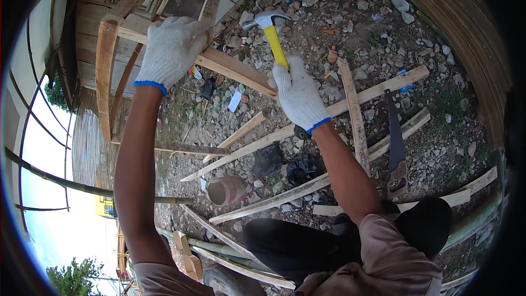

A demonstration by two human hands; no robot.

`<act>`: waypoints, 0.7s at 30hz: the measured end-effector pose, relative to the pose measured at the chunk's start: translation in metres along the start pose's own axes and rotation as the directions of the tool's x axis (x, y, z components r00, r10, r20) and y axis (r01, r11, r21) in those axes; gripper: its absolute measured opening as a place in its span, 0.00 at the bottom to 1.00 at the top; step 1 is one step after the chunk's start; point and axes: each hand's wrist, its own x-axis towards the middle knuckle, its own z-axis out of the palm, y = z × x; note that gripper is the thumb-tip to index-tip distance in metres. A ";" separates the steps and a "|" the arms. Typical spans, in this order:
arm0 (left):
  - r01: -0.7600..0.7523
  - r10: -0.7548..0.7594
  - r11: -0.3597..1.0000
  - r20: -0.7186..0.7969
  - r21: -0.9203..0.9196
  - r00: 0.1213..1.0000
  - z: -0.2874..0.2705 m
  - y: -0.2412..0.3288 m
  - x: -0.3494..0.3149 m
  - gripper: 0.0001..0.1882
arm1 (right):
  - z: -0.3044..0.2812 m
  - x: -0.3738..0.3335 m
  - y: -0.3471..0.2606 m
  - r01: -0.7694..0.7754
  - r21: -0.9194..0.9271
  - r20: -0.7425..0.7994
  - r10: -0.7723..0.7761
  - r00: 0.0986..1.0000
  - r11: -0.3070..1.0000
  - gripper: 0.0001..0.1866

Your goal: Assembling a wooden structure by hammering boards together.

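In a white knitted glove with a blue cuff, my right hand [299, 90] is closed round the handle of a claw hammer [275, 44]. The hammer has a yellow shaft and a bare metal head, raised with the head pointing away from me. My left hand [174, 49], gloved the same way, is closed over a wooden strip [235, 71] of a timber frame [106, 60], close to the frame's corner. Its fingertips lie on the far side, so whether a nail is pinched there is hidden. The strip's near end passes behind my right hand.
Rubble ground spreads below, with several long wooden battens [383, 87] lying across it. A handsaw [395, 148] rests on the battens at right. Nearby are a round clay-coloured container [226, 190], black plastic bags [303, 170] and bamboo poles [230, 250]. A corrugated sheet wall [466, 27] curves along the right.
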 end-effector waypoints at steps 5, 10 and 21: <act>-0.046 0.017 0.996 0.328 0.081 0.944 0.006 0.006 0.022 0.18 | 0.009 -0.004 -0.003 -0.030 0.619 0.125 -0.061 0.990 0.785 0.18; 0.194 -0.110 0.966 0.407 -0.172 0.907 0.011 -0.006 0.021 0.22 | 0.021 -0.005 0.003 -0.067 0.482 0.217 -0.045 0.975 0.873 0.22; 0.130 -0.012 0.958 0.417 -0.256 0.909 0.006 -0.006 0.022 0.26 | 0.015 0.014 0.005 0.142 0.083 0.183 -0.155 0.971 0.986 0.24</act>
